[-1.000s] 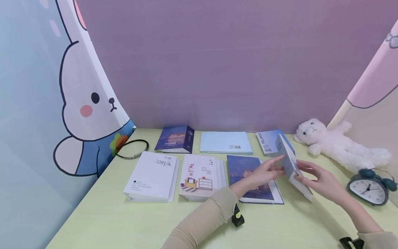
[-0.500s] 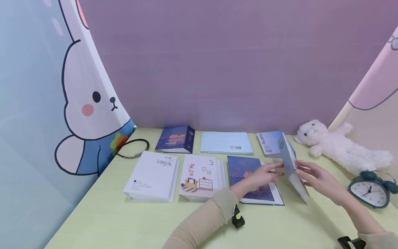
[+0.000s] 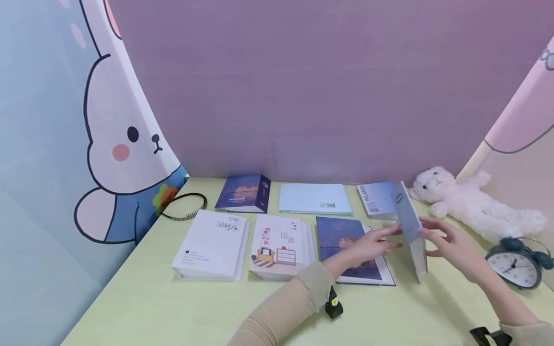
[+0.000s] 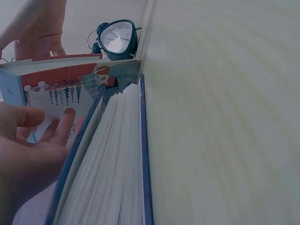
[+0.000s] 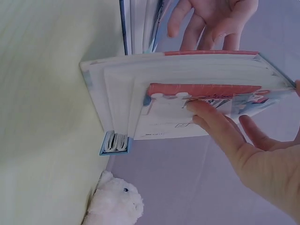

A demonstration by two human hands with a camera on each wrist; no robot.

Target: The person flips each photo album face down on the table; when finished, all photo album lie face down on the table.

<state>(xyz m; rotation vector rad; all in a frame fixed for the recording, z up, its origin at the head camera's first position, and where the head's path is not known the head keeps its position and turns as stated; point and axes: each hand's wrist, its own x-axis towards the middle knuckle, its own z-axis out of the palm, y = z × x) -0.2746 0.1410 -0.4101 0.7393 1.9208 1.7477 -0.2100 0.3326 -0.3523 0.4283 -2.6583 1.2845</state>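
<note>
A light-coloured photo album stands on edge at the right of the table, its illustrated, red-banded cover seen in the right wrist view. My right hand holds it from the right, the thumb at the spine side and the fingers against that cover. On the other side is my left hand, fingers loosely extended and fingertips right at the album's face. Below my left forearm lies a dark blue album with a sunset picture; its page edges fill the middle of the left wrist view.
Two white albums, one plain and one with furniture drawings, lie to the left. Behind are a dark blue album, a pale blue one and a POLAROID one. A hairband, plush toy and alarm clock flank them.
The held album has turned more upright, its lower end swinging left and its top slightly right. My left hand has shifted a little right with it; the other albums have stayed put.
</note>
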